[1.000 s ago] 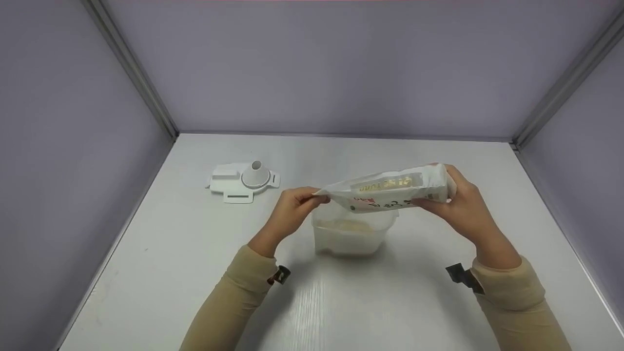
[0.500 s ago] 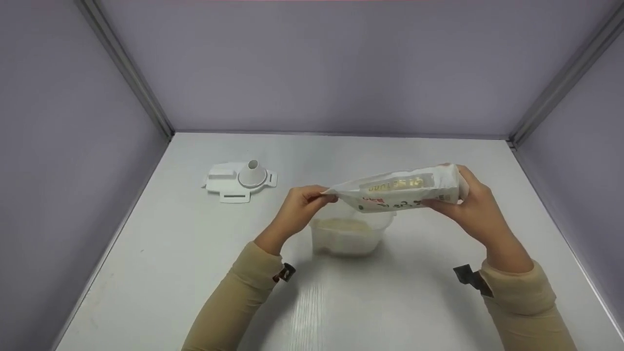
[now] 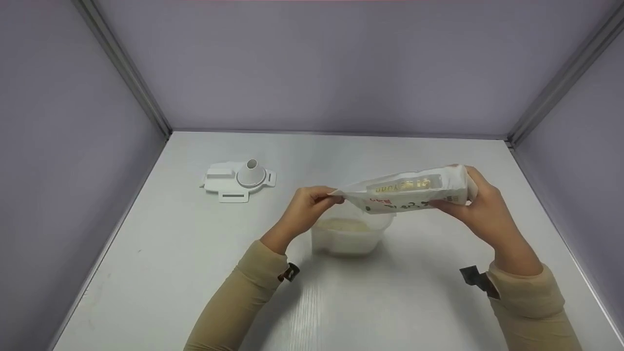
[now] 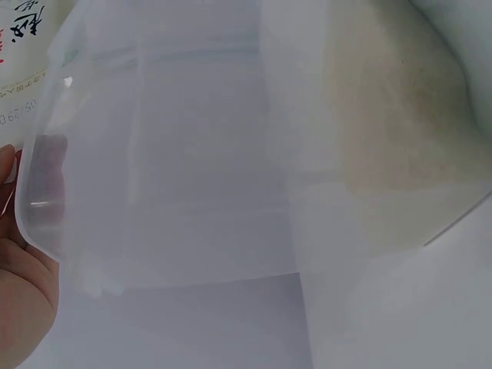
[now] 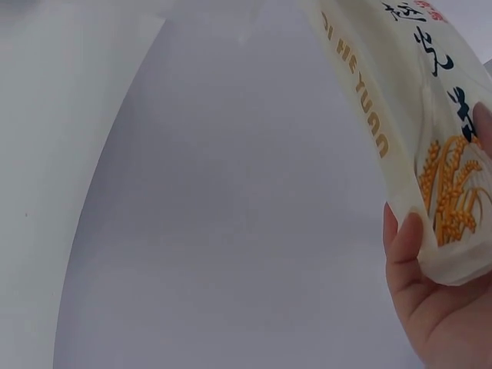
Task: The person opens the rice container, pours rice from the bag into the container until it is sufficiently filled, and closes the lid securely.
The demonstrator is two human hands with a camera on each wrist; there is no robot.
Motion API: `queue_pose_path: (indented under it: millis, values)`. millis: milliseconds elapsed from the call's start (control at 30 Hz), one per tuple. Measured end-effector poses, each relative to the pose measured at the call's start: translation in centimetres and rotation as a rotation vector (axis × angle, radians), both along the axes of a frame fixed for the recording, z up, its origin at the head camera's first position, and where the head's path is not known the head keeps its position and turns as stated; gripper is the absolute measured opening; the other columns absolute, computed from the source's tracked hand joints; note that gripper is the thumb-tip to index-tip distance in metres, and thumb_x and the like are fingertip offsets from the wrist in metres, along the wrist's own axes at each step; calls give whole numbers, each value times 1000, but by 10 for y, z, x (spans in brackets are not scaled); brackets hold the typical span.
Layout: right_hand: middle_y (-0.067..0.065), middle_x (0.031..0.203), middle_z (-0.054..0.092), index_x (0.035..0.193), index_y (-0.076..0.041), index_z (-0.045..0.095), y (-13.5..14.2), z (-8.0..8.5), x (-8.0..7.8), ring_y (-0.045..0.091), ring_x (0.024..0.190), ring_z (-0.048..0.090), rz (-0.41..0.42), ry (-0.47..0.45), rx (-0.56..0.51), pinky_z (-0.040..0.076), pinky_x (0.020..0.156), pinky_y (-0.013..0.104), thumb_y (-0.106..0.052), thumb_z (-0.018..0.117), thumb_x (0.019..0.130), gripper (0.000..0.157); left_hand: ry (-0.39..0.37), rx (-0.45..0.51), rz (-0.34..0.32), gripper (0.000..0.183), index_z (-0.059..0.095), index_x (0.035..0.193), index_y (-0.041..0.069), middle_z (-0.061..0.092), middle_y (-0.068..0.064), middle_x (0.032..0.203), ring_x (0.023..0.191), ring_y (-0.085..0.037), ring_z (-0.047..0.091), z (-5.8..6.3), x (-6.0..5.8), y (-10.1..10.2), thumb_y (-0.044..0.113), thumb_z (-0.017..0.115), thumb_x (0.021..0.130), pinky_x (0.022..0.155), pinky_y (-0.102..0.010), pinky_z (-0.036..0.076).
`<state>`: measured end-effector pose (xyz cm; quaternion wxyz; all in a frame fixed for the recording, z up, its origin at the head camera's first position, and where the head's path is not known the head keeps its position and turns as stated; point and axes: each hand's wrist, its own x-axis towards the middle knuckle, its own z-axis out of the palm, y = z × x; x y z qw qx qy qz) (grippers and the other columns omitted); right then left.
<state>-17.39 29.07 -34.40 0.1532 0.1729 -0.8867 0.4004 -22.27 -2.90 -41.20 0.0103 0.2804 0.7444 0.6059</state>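
A white rice bag (image 3: 404, 192) with gold lettering and wheat-ear print lies tilted in the air, its flat mouth end lower to the left. My left hand (image 3: 307, 207) pinches that end between thumb and fingers. At the fuller bottom end, my right hand (image 3: 487, 209) grips the bag, as the right wrist view also shows around the printed bag (image 5: 415, 131). Below the mouth end stands a translucent plastic container (image 3: 346, 243) with pale grain (image 3: 343, 224) in it. Close up, the left wrist view shows the container wall (image 4: 192, 154) and grain (image 4: 400, 115) behind it.
A white lid-like part (image 3: 222, 183) with a round spout cone (image 3: 251, 173) lies on the white table (image 3: 146, 273), back left. Grey-purple panels (image 3: 341, 68) enclose the table at the back and both sides.
Both hands and the rice bag have shifted rightward relative to the container, which stays in place. The bag keeps its tilt, and the grips are unchanged. The head view has drifted slightly.
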Motion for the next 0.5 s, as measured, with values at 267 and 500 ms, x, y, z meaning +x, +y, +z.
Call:
queue_pose_path:
  millis: [267, 500]
  values:
    - [-11, 109, 60, 126, -9, 52, 0, 0, 0, 1, 95, 57, -13, -12, 12, 45, 72, 11, -6, 81, 70, 63, 4, -25, 2, 17, 70, 100, -3, 69, -11, 95, 91, -18, 65, -1, -2, 0, 5, 59, 91, 81, -26, 51]
    - [-10, 108, 60, 126, -9, 52, 1, 2, 1, 1, 94, 57, -19, -35, 15, 46, 72, 12, -7, 81, 71, 62, 8, -24, -5, 16, 70, 100, -3, 69, -11, 95, 90, -17, 65, -5, -5, 2, 5, 60, 91, 80, -26, 51]
